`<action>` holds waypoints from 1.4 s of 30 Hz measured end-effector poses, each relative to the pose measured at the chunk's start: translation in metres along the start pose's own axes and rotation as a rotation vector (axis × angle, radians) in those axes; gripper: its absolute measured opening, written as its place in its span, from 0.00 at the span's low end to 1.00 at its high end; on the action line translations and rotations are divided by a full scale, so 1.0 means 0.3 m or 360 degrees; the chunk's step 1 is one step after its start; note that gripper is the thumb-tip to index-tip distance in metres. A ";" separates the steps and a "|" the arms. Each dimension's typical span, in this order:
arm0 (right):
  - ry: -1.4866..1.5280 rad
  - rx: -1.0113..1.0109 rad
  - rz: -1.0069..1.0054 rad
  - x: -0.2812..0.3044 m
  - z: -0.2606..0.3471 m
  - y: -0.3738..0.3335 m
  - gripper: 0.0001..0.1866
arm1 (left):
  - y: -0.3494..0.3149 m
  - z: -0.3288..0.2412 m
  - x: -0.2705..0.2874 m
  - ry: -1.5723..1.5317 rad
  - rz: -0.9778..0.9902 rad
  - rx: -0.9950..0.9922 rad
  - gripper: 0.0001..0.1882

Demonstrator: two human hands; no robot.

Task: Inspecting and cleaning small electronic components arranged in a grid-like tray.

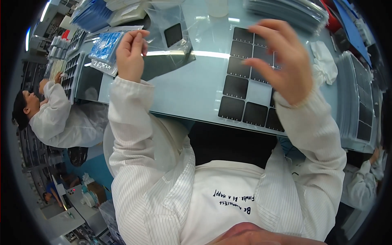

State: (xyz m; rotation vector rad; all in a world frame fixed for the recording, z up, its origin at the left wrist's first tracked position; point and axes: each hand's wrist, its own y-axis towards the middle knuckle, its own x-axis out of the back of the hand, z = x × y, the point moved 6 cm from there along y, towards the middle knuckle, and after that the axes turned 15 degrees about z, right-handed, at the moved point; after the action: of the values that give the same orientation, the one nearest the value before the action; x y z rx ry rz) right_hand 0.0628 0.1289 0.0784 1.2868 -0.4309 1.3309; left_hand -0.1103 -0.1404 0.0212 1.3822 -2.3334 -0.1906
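Note:
My left hand [131, 55] is closed, thumb against curled fingers, beside a blue plastic-wrapped pack [105, 48]; whatever it pinches, if anything, is hidden. My right hand [290, 67] hovers with thumb and fingers apart, nothing between them, slightly blurred. Beneath it lie rows of dark rounded squares [235, 87] on the table, with one pale gap in the grid; the hand and sleeve cover part of them. Between my hands a single dark square [173, 35] shows on or under clear plastic film [157, 24]. A larger dark sheet [167, 65] lies nearer to me.
Blue and pale stacks [92, 16] stand at the far left. Stacked clear sheets [288, 14] are at the back right, with a crumpled white cloth [324, 61] and another tall stack [355, 98] at the right. A co-worker [61, 110] sits at the left. The glass table edge [204, 121] runs before me.

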 end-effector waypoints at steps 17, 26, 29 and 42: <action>0.0237 -0.0026 0.0394 -0.498 0.034 0.368 0.31 | -0.033 0.098 -0.104 -0.0245 -0.0016 0.0192 0.06; 0.0458 0.0341 0.0134 -0.354 0.153 0.325 0.34 | -0.125 -0.125 -0.062 -0.0254 0.0308 0.0065 0.04; 0.0420 0.0561 0.0056 -0.288 0.232 0.302 0.35 | -0.169 -0.225 -0.084 -0.0079 0.0367 0.0037 0.05; 0.0956 0.0648 0.0272 -0.178 0.356 0.146 0.34 | -0.310 -0.434 -0.121 0.0422 0.0607 -0.0408 0.05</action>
State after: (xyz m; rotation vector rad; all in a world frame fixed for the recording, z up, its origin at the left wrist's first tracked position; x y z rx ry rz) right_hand 0.0541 0.0024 0.0870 1.1088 0.1644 1.9327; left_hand 0.0344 -0.1430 0.0984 0.7730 -2.2063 -0.1722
